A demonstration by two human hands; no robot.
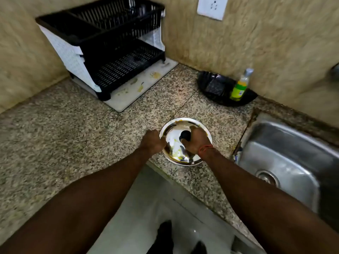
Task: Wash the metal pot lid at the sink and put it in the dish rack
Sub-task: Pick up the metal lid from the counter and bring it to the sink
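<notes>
A round metal pot lid [176,132] with a black knob and yellow food smears lies on the speckled granite counter, near its front edge. My right hand [195,142] is closed around the knob at the lid's middle. At the lid's left rim, my left hand [153,142] grips the edge with curled fingers. The steel sink [286,158] sits to the right of the lid. A black two-tier dish rack [113,44] with white sides stands in the back left corner.
A green dish-soap bottle [240,85] stands on a black tray [216,87] against the back wall. The rack rests on a stained white mat [145,85]. A wall socket [212,8] is above. Floor and my feet show below the counter edge.
</notes>
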